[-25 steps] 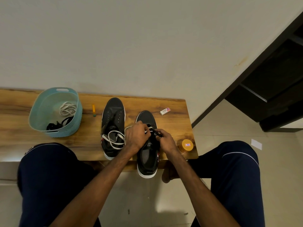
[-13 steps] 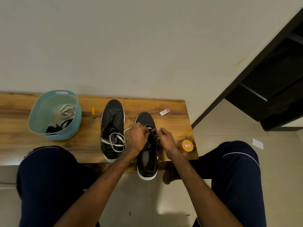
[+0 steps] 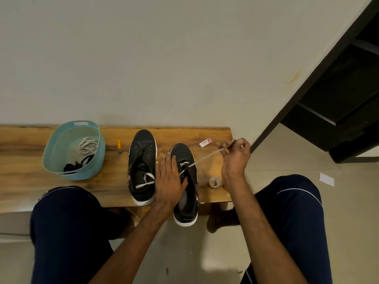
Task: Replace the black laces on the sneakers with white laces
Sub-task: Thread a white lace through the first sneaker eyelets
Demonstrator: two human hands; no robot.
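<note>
A long wooden worktop (image 3: 24, 181) crosses the middle of the frame against a pale wall. On its left part stands a teal basket (image 3: 96, 160), holding a coiled white lace (image 3: 88, 145) and, nearer its lower edge, black laces (image 3: 77, 163). Two black sneakers stand side by side at frame centre, toes toward the wall. The leftward sneaker (image 3: 142, 152) has bare eyelets and a loose white strand (image 3: 146, 180) across its opening. The centre sneaker (image 3: 182, 152) overhangs the worktop's near edge at the heel. The left hand (image 3: 169, 181) lies flat on the centre sneaker, fingers straight, pressing it down. The right hand (image 3: 235, 156) is raised to the right of centre, its fingers pinching a white lace (image 3: 207, 157) drawn taut from the sneaker's upper eyelets. A clear tape roll (image 3: 214, 183) lies beside the right wrist, an eraser (image 3: 205, 142) near the far edge, and a small orange stick (image 3: 118, 145) between basket and sneakers.
</note>
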